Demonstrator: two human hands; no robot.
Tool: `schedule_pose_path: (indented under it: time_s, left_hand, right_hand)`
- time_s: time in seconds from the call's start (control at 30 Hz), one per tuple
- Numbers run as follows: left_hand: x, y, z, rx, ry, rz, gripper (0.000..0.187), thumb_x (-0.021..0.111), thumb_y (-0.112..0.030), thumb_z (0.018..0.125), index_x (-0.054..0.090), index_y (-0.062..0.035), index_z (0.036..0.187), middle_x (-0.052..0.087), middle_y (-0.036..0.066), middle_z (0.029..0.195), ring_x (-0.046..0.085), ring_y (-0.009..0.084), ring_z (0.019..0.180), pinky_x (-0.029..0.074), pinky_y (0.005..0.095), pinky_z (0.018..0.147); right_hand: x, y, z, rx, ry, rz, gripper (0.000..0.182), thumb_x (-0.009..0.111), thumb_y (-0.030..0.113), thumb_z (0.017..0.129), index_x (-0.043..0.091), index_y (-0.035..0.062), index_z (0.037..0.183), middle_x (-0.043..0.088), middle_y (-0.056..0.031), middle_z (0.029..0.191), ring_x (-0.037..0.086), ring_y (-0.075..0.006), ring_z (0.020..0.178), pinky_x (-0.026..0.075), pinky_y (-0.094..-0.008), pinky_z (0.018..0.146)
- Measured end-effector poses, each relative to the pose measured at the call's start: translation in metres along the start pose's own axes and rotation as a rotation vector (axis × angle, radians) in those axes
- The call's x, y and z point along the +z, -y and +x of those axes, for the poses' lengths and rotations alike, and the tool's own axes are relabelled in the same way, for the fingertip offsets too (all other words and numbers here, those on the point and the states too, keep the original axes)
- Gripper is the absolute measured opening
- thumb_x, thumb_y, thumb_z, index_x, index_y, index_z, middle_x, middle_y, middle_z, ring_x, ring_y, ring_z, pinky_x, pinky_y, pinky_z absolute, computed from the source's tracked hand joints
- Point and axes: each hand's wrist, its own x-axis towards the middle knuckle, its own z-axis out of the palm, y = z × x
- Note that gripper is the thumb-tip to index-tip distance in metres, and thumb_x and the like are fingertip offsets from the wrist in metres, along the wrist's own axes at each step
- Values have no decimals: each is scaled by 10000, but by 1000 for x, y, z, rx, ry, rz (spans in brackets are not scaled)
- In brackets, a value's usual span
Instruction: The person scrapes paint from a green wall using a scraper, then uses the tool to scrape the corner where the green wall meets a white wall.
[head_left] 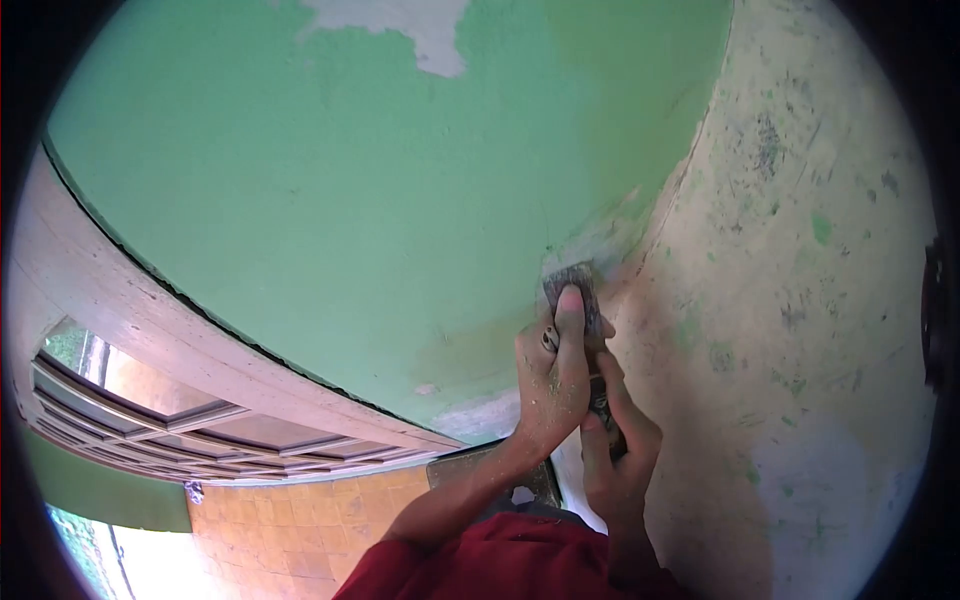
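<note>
A scraper with a worn, grey-brown blade (588, 284) presses against the green wall (330, 200), close to where it meets the pale wall. My left hand (550, 385) is closed around the blade end, its thumb lying flat along the blade. There is a ring on one finger, and pale flecks of dust or paint cling to the skin. Lower down, my right hand (622, 450) wraps the dark scraper handle (604, 405). Around the blade tip, the paint is scuffed and whitish. My fingers hide part of the scraper.
To the right, the pale wall (800, 270) carries green and grey patches. Bare patches (435, 35) show at the top of the green wall. A white frame (200, 310) with window panes (270, 430) runs along the lower left, above orange tiles (300, 520). Red clothing fills the bottom.
</note>
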Motion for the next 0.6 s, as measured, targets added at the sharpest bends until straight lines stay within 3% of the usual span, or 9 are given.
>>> schedule_pose_path:
  time_s: [0.17, 0.6]
  left_hand:
    - [0, -2, -2, -62, -2, -64, 592, 420, -484, 1051, 596, 23, 803, 580, 72, 562, 591, 144, 497, 448, 262, 467]
    - [4, 6, 0, -11, -39, -56, 590, 412, -471, 1057, 588, 25, 790, 588, 80, 570, 596, 140, 493, 448, 261, 462]
  right_hand:
    - [2, -5, -1, 3, 26, 42, 513, 538, -4, 858, 510, -91, 1363, 670, -273, 1129, 704, -291, 947, 534, -354, 813]
    - [-3, -4, 3, 31, 37, -11, 499, 547, 0, 854, 532, -79, 1346, 683, -233, 944, 700, -289, 836, 533, -354, 751]
